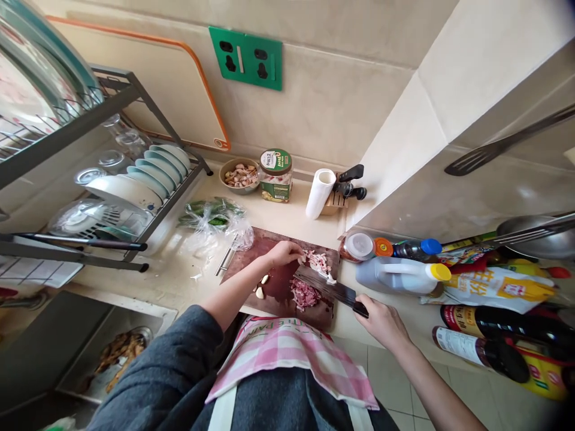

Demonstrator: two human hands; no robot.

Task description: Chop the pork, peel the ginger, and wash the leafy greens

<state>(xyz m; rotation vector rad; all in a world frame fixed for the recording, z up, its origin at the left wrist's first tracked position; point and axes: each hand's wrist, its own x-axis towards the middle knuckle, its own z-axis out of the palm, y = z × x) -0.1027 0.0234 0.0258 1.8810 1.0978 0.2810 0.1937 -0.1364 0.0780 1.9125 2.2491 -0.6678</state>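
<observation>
My right hand grips the dark handle of a kitchen knife. Its broad blade lies low over the brown cutting board, between two heaps of chopped food. On the near side is a heap of minced red meat; pale, fatty chopped pieces lie on the far side. My left hand is bent over the board by the blade's far end, its fingers closed next to the pale pieces. What its fingertips hold, if anything, is too small to make out. A few peeled garlic cloves rest left of the meat.
Behind the board stand a bowl of garlic, a green-lidded jar, a paper roll and a knife block. A bag of green vegetables lies left. Bottles, including a large jug, crowd the right. A dish rack borders the sink.
</observation>
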